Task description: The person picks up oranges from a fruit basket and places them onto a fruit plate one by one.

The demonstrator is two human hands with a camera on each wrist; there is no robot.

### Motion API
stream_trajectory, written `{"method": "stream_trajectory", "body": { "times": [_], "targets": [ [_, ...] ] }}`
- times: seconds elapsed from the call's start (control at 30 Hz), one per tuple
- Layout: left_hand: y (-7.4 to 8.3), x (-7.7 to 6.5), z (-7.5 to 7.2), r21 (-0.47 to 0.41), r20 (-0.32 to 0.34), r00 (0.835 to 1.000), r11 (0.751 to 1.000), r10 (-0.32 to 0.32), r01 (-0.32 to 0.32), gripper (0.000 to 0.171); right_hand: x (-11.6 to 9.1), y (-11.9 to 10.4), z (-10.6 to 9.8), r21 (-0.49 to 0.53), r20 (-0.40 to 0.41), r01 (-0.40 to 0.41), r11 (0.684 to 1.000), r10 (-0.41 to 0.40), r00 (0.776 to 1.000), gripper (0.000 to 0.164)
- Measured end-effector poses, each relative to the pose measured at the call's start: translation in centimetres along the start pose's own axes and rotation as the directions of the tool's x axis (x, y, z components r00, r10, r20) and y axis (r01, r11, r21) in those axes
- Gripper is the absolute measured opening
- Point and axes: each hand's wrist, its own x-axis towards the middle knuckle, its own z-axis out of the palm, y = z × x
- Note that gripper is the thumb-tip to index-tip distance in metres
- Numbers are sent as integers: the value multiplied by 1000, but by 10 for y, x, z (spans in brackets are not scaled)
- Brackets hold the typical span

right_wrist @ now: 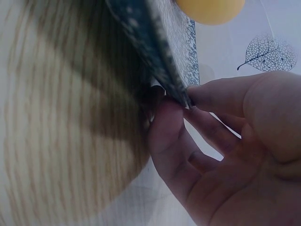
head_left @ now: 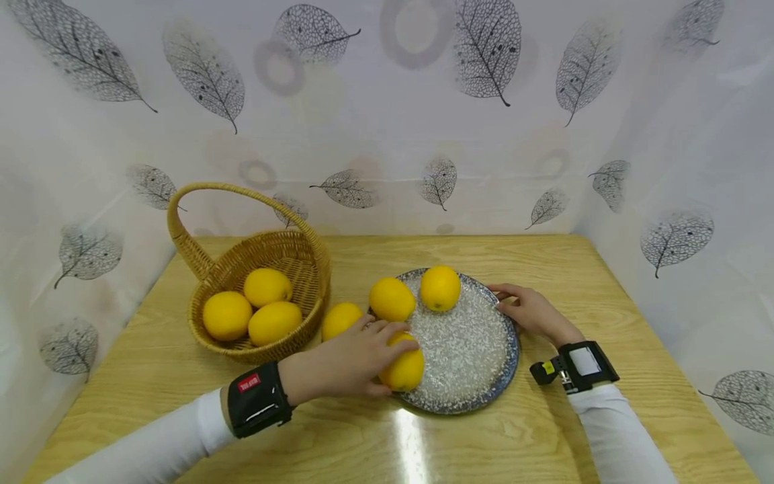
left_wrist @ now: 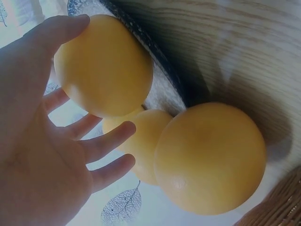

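My left hand [head_left: 345,359] grips a lemon [head_left: 404,370] over the near left part of a round speckled plate [head_left: 462,349] with a dark blue rim. In the left wrist view the thumb lies along one side of this lemon [left_wrist: 106,68], with the fingers spread around its other side. Two more lemons, one at the left rim [head_left: 392,299] and one at the back [head_left: 440,288], sit on the plate. My right hand [head_left: 535,314] pinches the plate's right rim, thumb above and fingertips beneath, as the right wrist view shows.
A wicker basket [head_left: 323,269] with a tall arched handle stands at the left, with three lemons [head_left: 275,323] inside. Another lemon [head_left: 340,318] lies between basket and plate. Leaf-patterned sheeting [head_left: 363,134] surrounds the wooden table [head_left: 605,376] at the back and sides.
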Motion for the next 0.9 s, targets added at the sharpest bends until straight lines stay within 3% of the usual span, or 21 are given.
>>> {"method": "stream_trajectory", "body": {
  "times": [0.47,0.57,0.73,0.9],
  "targets": [
    [-8,-5,-4,-68,21,999,997,-47,48,80,0,1,0,2,0,3,1000,-3,1000,48],
    [-15,-8,-5,-111,41,996,991,-73,77,82,1,2,0,1,2,10,1000,-10,1000,48],
    [-35,-14,0,-58,55,988,987,-144,148,87,1,3,-1,-5,-4,10,1000,-10,1000,48],
    [-49,-23,6,-91,97,979,977,-182,191,78,0,2,-1,2,3,4,1000,-4,1000,48]
  ]
}}
